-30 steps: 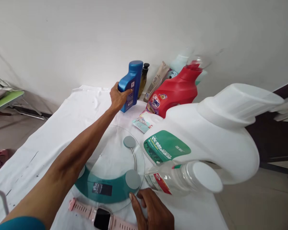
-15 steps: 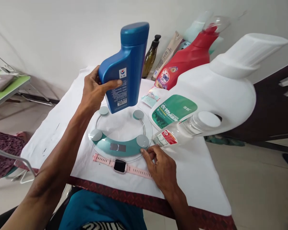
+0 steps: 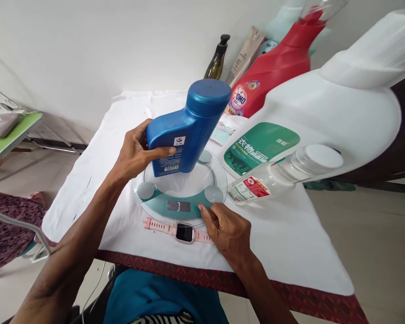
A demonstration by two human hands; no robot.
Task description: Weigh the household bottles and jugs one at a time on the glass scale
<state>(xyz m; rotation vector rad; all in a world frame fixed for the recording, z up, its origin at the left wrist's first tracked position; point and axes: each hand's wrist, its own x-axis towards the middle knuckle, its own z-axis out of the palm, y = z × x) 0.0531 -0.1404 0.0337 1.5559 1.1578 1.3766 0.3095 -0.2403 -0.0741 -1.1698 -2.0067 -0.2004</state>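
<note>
Blue bottle (image 3: 189,130) pinched in my left hand (image 3: 137,150), above glass scale (image 3: 165,202); right hand (image 3: 227,227), fingers curled, at its edge.

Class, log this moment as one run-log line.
left hand: grips blue bottle over glass scale | right hand: at scale's near edge | pink watch: in front of scale

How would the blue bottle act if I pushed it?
The blue bottle might be slippery, since it looks smooth and shiny. It's probably stiff: the left hand makes no visible dent. Pushed high up, it could tip, being tall.
</note>
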